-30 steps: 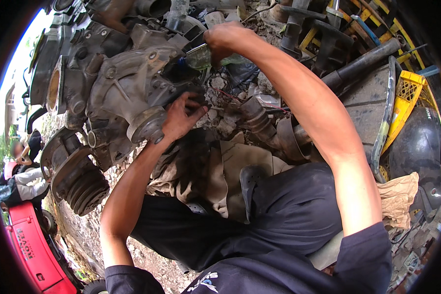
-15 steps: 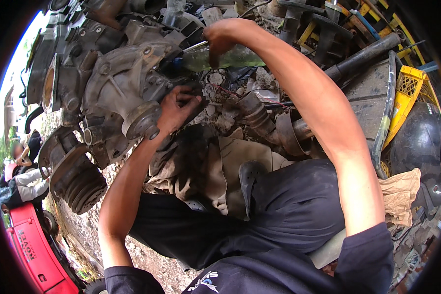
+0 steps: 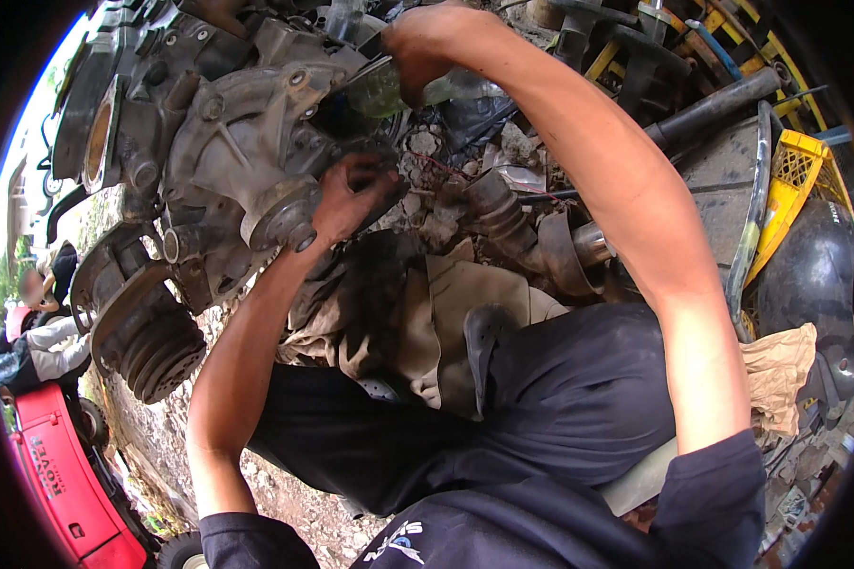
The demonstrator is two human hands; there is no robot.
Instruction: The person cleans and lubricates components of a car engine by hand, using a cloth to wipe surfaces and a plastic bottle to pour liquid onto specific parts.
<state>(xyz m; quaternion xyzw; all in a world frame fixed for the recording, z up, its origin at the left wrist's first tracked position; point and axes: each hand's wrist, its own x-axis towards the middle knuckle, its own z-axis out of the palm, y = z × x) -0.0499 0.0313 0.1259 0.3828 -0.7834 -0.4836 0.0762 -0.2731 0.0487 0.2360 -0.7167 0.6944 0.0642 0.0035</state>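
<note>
A large greasy metal gear housing [image 3: 232,142] stands in front of me on the left, with a round flange [image 3: 280,220] facing my side. My left hand [image 3: 353,197] is beside that flange, its fingers curled against a dark part that they mostly hide. Beyond it, my right hand [image 3: 425,49] reaches over the far side with bent fingers closed round a thin, shiny metal tool [image 3: 368,70]. The tool slants down toward the housing; its kind is hidden by the hand. Under the right hand lies a clear greenish plastic bottle [image 3: 381,95].
A ribbed metal shaft [image 3: 498,213] lies among rubble beyond my knees. To the right are a yellow plastic crate [image 3: 783,204], a black rounded shell [image 3: 807,266] and crumpled brown paper [image 3: 778,375]. At the far left are a red vehicle [image 3: 71,474] and another person [image 3: 52,318].
My right hand and the metal tool have shifted slightly up and to the left. My left hand has moved a little up and right, staying by the flange.
</note>
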